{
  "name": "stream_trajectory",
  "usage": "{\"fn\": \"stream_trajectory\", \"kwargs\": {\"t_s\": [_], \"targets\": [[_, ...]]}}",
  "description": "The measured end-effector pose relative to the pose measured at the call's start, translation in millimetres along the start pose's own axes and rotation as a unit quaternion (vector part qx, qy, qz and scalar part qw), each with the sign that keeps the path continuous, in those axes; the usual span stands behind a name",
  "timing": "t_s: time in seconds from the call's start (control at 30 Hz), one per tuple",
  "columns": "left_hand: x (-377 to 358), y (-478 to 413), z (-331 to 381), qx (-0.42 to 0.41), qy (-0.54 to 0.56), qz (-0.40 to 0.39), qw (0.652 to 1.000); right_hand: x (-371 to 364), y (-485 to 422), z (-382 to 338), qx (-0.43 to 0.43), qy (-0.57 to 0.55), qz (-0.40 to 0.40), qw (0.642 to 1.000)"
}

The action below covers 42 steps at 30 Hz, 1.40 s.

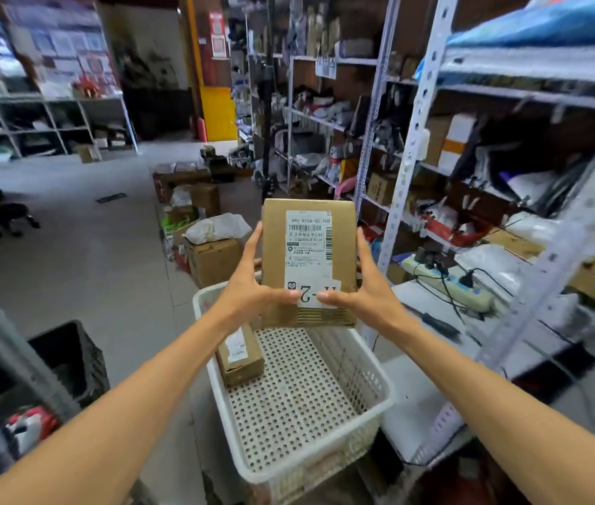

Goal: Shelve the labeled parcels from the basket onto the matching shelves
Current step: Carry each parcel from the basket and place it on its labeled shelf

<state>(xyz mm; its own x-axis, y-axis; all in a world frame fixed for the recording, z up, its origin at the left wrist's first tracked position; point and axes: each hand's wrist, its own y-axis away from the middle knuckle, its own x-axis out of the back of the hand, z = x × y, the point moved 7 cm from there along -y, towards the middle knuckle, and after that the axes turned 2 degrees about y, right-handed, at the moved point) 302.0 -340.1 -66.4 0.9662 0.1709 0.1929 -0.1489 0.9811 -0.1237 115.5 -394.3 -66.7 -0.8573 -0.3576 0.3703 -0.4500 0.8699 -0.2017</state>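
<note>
I hold a flat brown cardboard parcel [277, 246] upright above the white perforated basket [379, 399]. It carries a white shipping label with a barcode, and a handwritten tag ending in "-2" at its lower edge. My left hand [252, 286] grips its left side and my right hand [365, 289] grips its right side, both thumbs pressing on the tag. A second, smaller brown parcel [243, 359] with a white label lies in the basket's far left corner.
White metal shelving [412, 140] packed with parcels and bags runs along the right. A power strip [449, 282] with cables lies on a low shelf. Cardboard boxes [212, 260] stand on the floor beyond the basket. A black crate [70, 359] sits at lower left.
</note>
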Motion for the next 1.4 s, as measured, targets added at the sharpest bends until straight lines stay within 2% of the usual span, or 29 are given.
{"fn": "stream_trajectory", "kwargs": {"t_s": [0.27,0.47,0.73,0.87,1.07,1.2,1.33,1.4], "targets": [[-69.9,85.4,44.3,-0.015,0.017,-0.007,1.0,57.6,107.9,-26.3,0.021,0.001,0.01,1.0],[-136.8,142.7,54.2,-0.001,0.036,-0.037,0.999,99.6,194.8,-21.2,-0.002,0.006,0.036,0.999],[-266.3,176.2,76.7,0.0,0.034,-0.128,0.991,198.9,310.1,-7.3,-0.039,0.025,0.128,0.991],[-354.8,181.9,97.8,-0.02,0.036,-0.208,0.977,263.2,373.4,5.4,-0.086,0.033,0.198,0.976],[-509.6,203.1,145.2,-0.062,0.073,-0.348,0.932,370.5,477.0,17.0,-0.143,0.053,0.327,0.933],[-614.2,230.8,172.6,-0.085,0.11,-0.433,0.891,430.7,556.0,16.0,-0.179,0.073,0.416,0.889],[-702.0,267.6,203.9,-0.108,0.139,-0.534,0.827,470.8,622.9,3.4,-0.22,0.088,0.489,0.84],[-745.1,286.2,221.3,-0.115,0.157,-0.584,0.788,490.2,654.8,-4.8,-0.24,0.12,0.534,0.802]]}}
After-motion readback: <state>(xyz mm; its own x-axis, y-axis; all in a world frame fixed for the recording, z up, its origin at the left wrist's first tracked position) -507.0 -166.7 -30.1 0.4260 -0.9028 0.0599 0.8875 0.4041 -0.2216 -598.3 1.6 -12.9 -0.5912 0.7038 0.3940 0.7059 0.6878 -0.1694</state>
